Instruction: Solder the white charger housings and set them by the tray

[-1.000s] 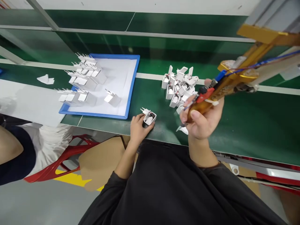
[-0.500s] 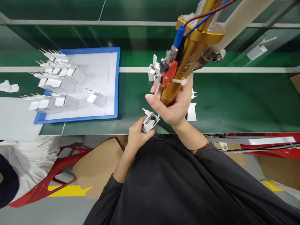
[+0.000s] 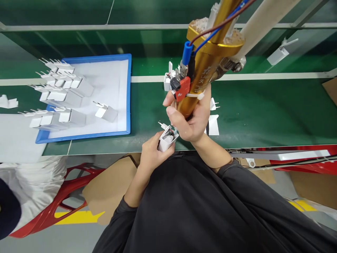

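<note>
My left hand (image 3: 149, 153) grips an open white charger shell (image 3: 166, 138) at the near edge of the green belt (image 3: 263, 105); its two prongs stick out to the upper left. My right hand (image 3: 191, 117) is wrapped around a gold-coloured hanging tool (image 3: 204, 70) with a red clip and blue and brown wires. The tool's lower tip sits at the shell's open top. Behind my right hand lies a pile of white charger shells (image 3: 168, 79), mostly hidden.
A blue tray (image 3: 129, 102) with a white liner holds several finished chargers (image 3: 59, 95), prongs pointing left. A white sheet (image 3: 15, 137) lies at the left. Another person's clothing and a red chair (image 3: 58, 196) are at lower left. One charger (image 3: 279, 54) lies far right.
My right hand brought the gold tool from the right, down and over to the shell. My left hand lifted the shell off the belt toward the near edge.
</note>
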A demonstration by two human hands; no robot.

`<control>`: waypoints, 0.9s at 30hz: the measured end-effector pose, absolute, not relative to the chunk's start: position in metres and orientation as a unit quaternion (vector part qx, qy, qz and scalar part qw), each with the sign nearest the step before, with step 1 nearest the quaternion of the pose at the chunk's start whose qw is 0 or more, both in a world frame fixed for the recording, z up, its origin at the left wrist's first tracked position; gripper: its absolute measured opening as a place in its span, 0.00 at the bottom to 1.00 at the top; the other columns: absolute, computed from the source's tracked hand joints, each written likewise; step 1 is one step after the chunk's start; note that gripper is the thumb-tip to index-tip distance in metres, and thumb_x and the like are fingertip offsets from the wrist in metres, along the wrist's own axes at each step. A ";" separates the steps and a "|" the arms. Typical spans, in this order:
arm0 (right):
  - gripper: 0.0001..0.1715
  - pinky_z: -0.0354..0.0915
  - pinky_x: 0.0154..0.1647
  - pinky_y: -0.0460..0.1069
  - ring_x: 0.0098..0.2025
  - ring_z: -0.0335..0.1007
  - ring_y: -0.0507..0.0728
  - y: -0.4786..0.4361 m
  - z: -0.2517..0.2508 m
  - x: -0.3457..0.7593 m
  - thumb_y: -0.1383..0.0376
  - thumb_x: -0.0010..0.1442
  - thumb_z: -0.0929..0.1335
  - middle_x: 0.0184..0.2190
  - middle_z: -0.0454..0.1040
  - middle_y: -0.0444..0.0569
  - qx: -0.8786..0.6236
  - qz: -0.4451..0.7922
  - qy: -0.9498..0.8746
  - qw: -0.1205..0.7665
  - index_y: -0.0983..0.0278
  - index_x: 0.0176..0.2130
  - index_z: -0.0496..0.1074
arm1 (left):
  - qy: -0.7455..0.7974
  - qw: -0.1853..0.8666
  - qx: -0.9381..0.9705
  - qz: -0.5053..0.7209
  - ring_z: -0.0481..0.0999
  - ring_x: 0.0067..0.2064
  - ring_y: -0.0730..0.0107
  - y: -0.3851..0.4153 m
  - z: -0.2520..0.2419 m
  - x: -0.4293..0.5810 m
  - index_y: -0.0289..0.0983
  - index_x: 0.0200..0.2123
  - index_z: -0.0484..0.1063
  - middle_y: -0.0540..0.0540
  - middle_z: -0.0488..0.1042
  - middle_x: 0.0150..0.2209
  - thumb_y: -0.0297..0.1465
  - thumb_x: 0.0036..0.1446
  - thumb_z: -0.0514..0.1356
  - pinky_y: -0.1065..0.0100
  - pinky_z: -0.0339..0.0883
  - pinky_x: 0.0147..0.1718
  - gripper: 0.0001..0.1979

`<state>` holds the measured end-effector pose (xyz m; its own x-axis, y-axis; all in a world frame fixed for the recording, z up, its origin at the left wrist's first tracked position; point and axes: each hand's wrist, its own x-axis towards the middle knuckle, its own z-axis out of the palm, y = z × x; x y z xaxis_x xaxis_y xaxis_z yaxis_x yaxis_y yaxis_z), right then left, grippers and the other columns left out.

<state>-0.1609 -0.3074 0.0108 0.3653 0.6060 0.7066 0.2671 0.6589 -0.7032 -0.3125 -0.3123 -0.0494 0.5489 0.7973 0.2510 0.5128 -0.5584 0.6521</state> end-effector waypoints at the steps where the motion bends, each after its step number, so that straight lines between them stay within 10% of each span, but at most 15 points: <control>1: 0.19 0.67 0.22 0.46 0.22 0.64 0.47 -0.307 0.011 -0.161 0.60 0.58 0.67 0.34 0.70 0.39 -0.398 0.110 -0.552 0.724 0.56 0.44 0.53 | 0.389 0.265 0.840 0.269 0.74 0.27 0.72 -0.312 -0.050 -0.312 0.40 0.44 0.74 0.51 0.78 0.29 0.36 0.50 0.64 0.73 0.67 0.31 0.16; 27: 0.24 0.62 0.17 0.45 0.19 0.60 0.46 -0.306 0.022 -0.177 0.70 0.55 0.70 0.34 0.71 0.39 -0.301 0.140 -0.555 0.763 0.56 0.47 0.58 | 0.374 0.410 0.765 0.327 0.77 0.31 0.68 -0.318 -0.074 -0.288 0.36 0.39 0.71 0.49 0.77 0.30 0.35 0.48 0.63 0.70 0.70 0.31 0.15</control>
<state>-0.1775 -0.3063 0.0224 0.3446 0.5468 0.7631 0.1207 0.7803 -0.6136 -0.2882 -0.3184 -0.0737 0.5074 0.8398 0.1933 0.3034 -0.3840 0.8720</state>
